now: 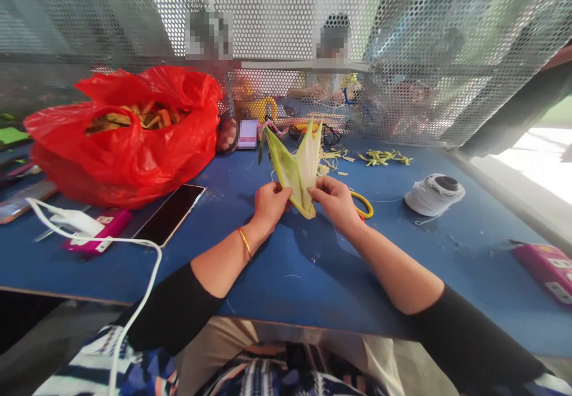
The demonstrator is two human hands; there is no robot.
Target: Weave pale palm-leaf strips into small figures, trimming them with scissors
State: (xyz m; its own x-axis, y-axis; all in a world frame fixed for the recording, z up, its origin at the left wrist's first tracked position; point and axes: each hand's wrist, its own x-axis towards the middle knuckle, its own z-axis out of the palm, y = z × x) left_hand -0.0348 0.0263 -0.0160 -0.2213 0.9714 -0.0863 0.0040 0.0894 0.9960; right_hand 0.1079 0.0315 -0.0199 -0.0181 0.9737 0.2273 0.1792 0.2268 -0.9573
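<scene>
A pale green corn husk [290, 172] is held upright above the blue table, its pointed leaves spread apart at the top and gathered at the bottom. My left hand [270, 205] pinches its left side between thumb and fingers. On the right side, my right hand [334, 202] grips the husk's edge the same way. Partly behind my right hand lie scissors [367, 204] with yellow handles; their blades are hidden. A spool of white thread [431, 195] stands to the right, with a strand running toward the scissors.
At the left sits a red plastic bag [129, 164] of dry husks. A phone [172, 214], a magenta power strip [100, 232] and a white cable [154, 265] are in front. Husk scraps [385, 158] lie farther back, before a perforated metal screen [277, 21]. People sit behind it.
</scene>
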